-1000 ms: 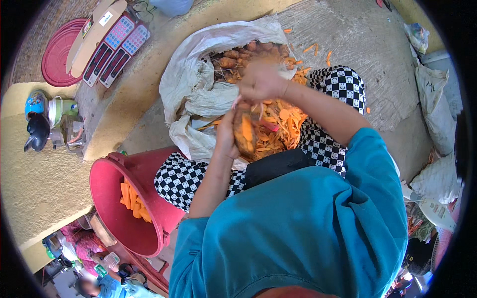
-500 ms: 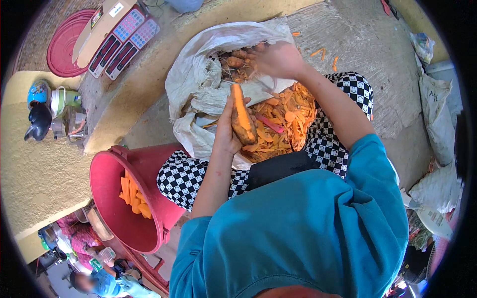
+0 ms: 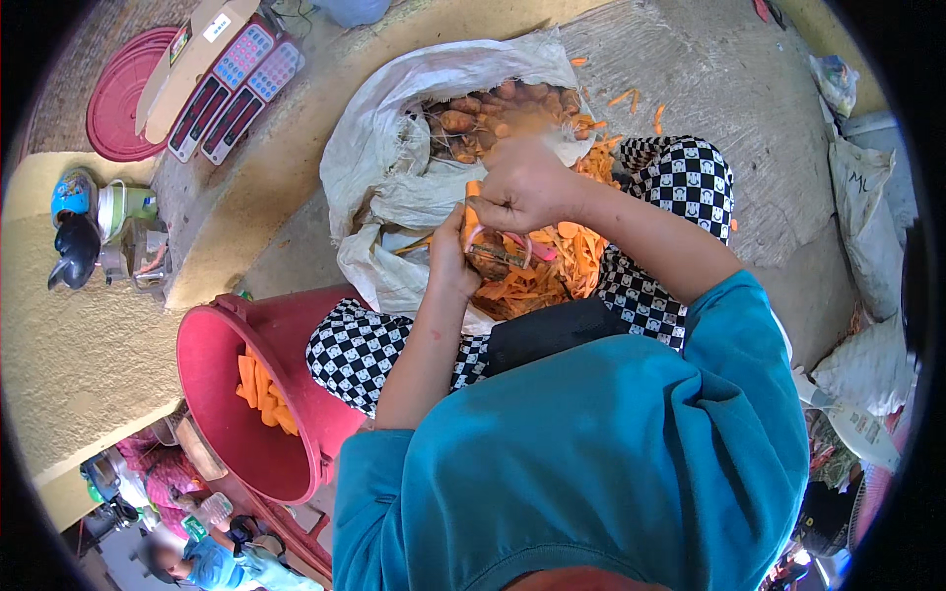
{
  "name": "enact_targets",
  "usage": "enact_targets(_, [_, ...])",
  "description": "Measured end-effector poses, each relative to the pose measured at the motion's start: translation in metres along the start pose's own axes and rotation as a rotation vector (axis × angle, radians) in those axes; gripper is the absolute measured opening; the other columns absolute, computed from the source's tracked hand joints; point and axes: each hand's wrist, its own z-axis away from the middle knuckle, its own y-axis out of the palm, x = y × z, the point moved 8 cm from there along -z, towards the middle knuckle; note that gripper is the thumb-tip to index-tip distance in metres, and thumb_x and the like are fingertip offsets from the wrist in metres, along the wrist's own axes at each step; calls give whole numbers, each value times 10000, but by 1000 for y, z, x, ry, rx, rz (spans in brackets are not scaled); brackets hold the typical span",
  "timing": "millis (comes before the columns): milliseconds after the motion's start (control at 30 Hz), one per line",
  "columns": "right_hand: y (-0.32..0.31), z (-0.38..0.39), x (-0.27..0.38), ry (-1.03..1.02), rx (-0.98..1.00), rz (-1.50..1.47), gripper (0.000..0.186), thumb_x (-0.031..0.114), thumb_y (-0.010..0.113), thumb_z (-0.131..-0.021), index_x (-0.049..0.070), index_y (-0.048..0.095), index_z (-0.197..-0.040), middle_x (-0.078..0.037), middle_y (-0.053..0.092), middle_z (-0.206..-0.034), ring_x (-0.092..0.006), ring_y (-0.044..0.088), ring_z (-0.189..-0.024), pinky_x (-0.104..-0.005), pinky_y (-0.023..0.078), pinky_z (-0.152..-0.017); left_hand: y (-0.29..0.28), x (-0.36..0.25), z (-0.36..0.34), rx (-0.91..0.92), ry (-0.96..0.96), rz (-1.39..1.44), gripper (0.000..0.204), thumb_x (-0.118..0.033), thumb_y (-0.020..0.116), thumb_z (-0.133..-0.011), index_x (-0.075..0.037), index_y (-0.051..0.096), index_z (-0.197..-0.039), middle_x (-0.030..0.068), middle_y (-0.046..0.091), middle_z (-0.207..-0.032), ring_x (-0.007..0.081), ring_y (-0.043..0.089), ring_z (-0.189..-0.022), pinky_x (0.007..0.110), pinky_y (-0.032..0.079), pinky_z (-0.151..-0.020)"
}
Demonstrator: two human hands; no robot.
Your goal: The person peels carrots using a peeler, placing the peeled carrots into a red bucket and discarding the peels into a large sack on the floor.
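My left hand point(image 3: 451, 254) grips a large, partly peeled carrot point(image 3: 487, 262), brown-skinned with orange flesh, held upright over a heap of orange peelings point(image 3: 581, 261). My right hand point(image 3: 517, 182) is closed on a pale pink peeler point(image 3: 477, 232) at the carrot's upper part, its fingers partly hiding both. A red-pink handled thing point(image 3: 540, 250) lies on the peelings. Just beyond, an open white woven sack point(image 3: 360, 133) holds several unpeeled roots point(image 3: 458, 121). The peelings lie between my checkered-trousered legs point(image 3: 675, 182).
A red bucket point(image 3: 207, 394) at left holds peeled orange pieces point(image 3: 259, 389). A low yellow ledge point(image 3: 79, 374), two scales point(image 3: 227, 89), a red lid point(image 3: 113, 108) and small containers point(image 3: 126, 207) stand left. Sacks point(image 3: 852, 227) line the right; another person point(image 3: 212, 561) is at lower left.
Half a second ago my right hand was raised up and right near the sack's opening; it has come back down onto the carrot. My left hand still grips the carrot.
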Motion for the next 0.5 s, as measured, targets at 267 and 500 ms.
enact_targets(267, [14, 6, -2, -10, 10, -81, 299, 271, 611, -701, 110, 549, -456, -97, 497, -478, -310, 505, -479, -421, 390, -461, -6, -4, 4, -35, 52, 25, 305, -278, 392, -963, -40, 534, -1091, 86, 609, -930, 183, 623, -797, 342, 534, -679])
enact_targets(500, [23, 8, -9, 20, -66, -154, 324, 251, 599, -733, 114, 532, -447, -90, 491, -473, -303, 502, -473, -415, 392, -464, 29, -26, 30, -42, 152, 17, 295, -269, 401, -961, -16, 527, -1046, 70, 602, -828, 147, 618, -663, 282, 519, -544])
